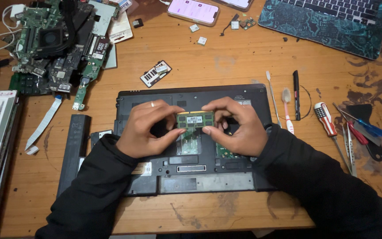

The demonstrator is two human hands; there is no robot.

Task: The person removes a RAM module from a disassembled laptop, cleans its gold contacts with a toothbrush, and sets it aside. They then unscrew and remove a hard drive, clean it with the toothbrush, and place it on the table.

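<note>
A black laptop [191,177] lies upside down on the wooden table, its bottom panel open over a memory bay. Both my hands hold a small green memory module [195,119] just above that bay. My left hand [149,128] pinches the module's left end, a ring on one finger. My right hand [237,126] pinches its right end between thumb and fingers. A second green board shows in the bay under my right hand. Black sleeves cover both my forearms.
A pile of circuit boards [58,44] sits at the back left, a black battery bar [74,146] left of the laptop. A loose memory module [155,73], a phone [194,11], another laptop [328,22], a toothbrush [287,110] and screwdrivers [328,121] lie around.
</note>
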